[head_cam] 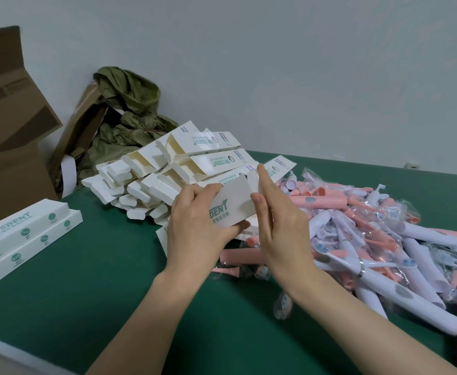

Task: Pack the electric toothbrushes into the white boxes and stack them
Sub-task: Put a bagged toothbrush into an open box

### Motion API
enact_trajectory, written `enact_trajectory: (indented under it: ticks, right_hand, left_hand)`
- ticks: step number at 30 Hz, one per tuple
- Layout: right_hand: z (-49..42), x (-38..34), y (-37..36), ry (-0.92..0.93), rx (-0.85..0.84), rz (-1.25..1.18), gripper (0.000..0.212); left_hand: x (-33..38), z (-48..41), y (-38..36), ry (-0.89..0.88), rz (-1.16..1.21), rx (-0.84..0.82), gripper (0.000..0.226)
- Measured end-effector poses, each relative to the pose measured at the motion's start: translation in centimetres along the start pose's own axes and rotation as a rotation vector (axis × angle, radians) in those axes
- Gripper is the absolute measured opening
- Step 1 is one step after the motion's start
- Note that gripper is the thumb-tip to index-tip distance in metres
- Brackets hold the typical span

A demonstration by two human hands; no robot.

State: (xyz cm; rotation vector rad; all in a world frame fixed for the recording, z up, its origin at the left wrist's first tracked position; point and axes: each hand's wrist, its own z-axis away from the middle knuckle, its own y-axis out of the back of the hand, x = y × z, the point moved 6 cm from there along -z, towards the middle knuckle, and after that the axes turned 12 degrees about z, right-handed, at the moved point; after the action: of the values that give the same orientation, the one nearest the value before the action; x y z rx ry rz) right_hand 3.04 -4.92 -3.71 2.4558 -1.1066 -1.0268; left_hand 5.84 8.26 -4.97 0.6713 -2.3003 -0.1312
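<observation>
The green surface serves as a packing line laid out left to right, so each stock is within reach. One brown carton stands open at the far left. On the right lies a loose heap of toothbrushes, pink and white and mostly in clear wrap. There are dozens, too tangled to count. Behind the hands is a pile of empty boxes, well over a dozen, with their ends left open for filling. At least two closed boxes lie side by side at the near left, probably the start of the stack.

One white box is held above the surface between the piles. The left hand grips its body, fingers curled round it to steady it. The right hand pinches the end flap between forefinger and thumb, apparently folding it. Whether a toothbrush is already inside cannot be seen.
</observation>
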Motion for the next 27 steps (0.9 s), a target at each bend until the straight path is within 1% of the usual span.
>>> enact_trajectory:
  ticks: [2,5,7,9,10,12,15,17,20,21,23,27]
  right_hand:
    - [0.1,0.0,-0.1,0.004,0.007,0.040,0.049]
    - [0.1,0.1,0.1,-0.035,0.002,-0.012,0.041]
    - [-0.2,0.5,0.3,-0.120,-0.003,-0.187,0.032]
    - [-0.5,0.9,0.5,-0.234,-0.010,-0.394,0.029]
    - [-0.5,1.1,0.6,-0.268,-0.002,-0.427,0.030]
    - [-0.4,1.1,0.7,-0.272,0.029,-0.407,0.030]
    - [-0.2,1.1,0.9,-0.201,0.069,-0.305,0.030]
    - [-0.5,1.1,0.9,-0.204,0.031,-0.344,0.028]
    - [-1.5,1.4,0.9,-0.306,-0.053,-0.569,0.023]
    - [-1.7,1.4,1.0,-0.325,-0.067,-0.608,0.022]
    - [-1.7,1.4,1.2,-0.321,-0.056,-0.573,0.022]
    - [-0.8,1.1,1.5,-0.239,0.064,-0.360,0.028]
  left_hand:
    - [0.1,0.1,-0.1,-0.003,-0.005,-0.005,0.061]
    - [0.1,0.1,-0.1,-0.013,-0.004,-0.011,0.064]
    - [0.1,0.1,-0.1,-0.012,-0.017,-0.016,0.066]
    - [0.1,0.0,-0.2,-0.006,-0.017,-0.027,0.067]
    - [0.2,0.1,-0.2,-0.006,-0.007,-0.027,0.067]
    - [0.3,0.3,-0.2,-0.015,0.012,-0.022,0.066]
    - [0.2,0.4,-0.3,-0.015,0.043,-0.018,0.068]
    - [-0.1,0.4,-0.3,0.005,0.088,-0.011,0.069]
    - [-0.1,0.4,-0.3,0.018,0.162,0.004,0.070]
    - [0.0,0.4,-0.3,0.013,0.165,0.008,0.070]
    - [0.2,0.5,-0.4,0.008,0.151,0.009,0.070]
    - [0.5,0.7,-0.4,0.004,0.134,0.026,0.068]
